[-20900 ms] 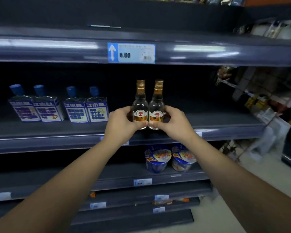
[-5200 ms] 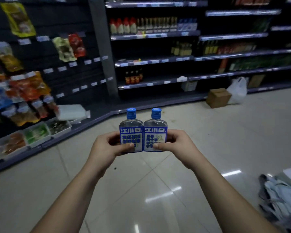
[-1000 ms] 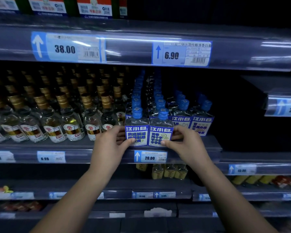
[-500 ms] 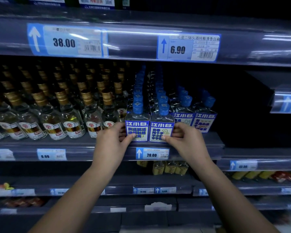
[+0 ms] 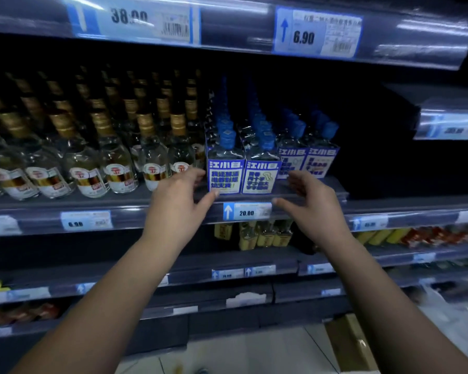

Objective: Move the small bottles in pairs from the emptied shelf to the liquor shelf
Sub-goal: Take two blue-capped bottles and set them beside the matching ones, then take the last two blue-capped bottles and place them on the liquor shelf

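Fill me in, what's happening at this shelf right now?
A person is restocking a liquor shelf. Two small flat clear bottles with blue caps and blue-and-white labels stand side by side at the shelf's front edge, above the 20.00 price tag, in front of rows of the same kind. Both hands are open and empty: the left hand and the right hand flank the pair without gripping it. Gold-capped clear bottles fill the shelf to the left.

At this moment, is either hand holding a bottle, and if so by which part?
Nothing is held. Both the left hand and right hand are open and clear of the two front blue-capped bottles, which stand on the shelf.
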